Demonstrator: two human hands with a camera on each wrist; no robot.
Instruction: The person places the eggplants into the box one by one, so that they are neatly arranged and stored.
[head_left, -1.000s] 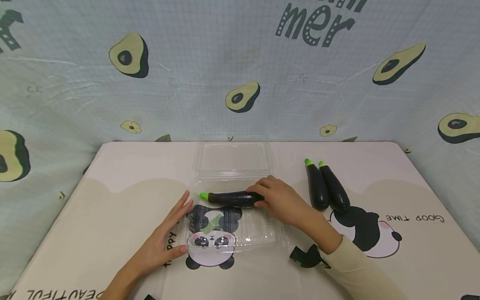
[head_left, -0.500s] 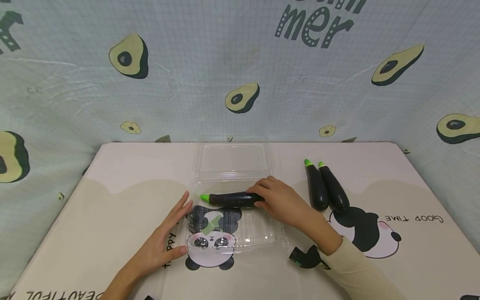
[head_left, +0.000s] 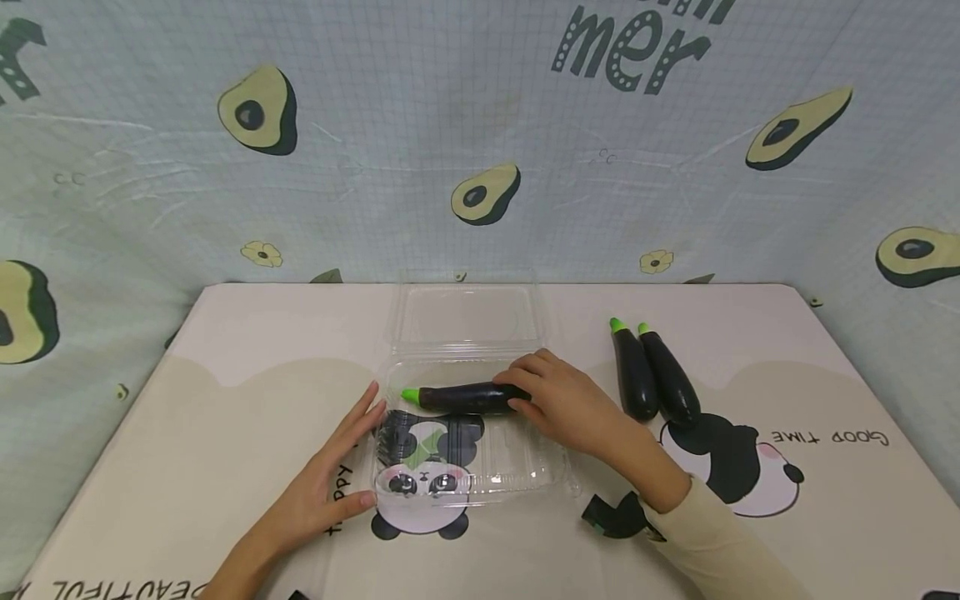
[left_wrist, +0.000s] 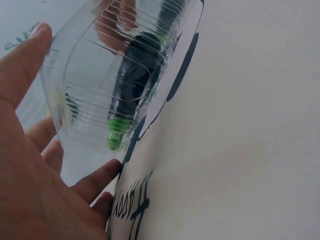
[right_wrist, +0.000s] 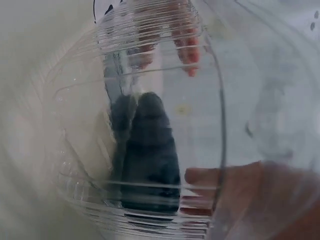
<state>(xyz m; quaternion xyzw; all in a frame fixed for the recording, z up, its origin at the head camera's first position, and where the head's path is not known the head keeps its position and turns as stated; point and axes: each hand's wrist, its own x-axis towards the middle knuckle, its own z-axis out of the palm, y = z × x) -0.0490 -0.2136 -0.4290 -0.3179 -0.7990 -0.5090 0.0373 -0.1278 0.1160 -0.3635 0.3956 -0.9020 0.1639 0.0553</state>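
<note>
A dark purple eggplant (head_left: 461, 398) with a green stem end lies crosswise in the rear part of a clear plastic clamshell box (head_left: 517, 462). My right hand (head_left: 566, 404) grips its thick end between thumb and fingers. In the right wrist view the same eggplant (right_wrist: 150, 155) shows through the ribbed box wall, with the fingertips close beside it. My left hand (head_left: 333, 487) has its fingers spread along the box's left side, thumb near the front corner. The left wrist view shows the eggplant's green end (left_wrist: 116, 132) through the plastic.
The box's lid (head_left: 468, 317) stands hinged open behind it. Two more eggplants, one left (head_left: 633, 375) and one right (head_left: 670, 379), lie side by side on the right of the panda-printed table cover (head_left: 247, 433). A hanging avocado-print cloth (head_left: 375, 208) bounds the table at the back.
The eggplant in the box has shifted very slightly to the right and toward me, still in the right hand's grip. The left hand stays where it was.
</note>
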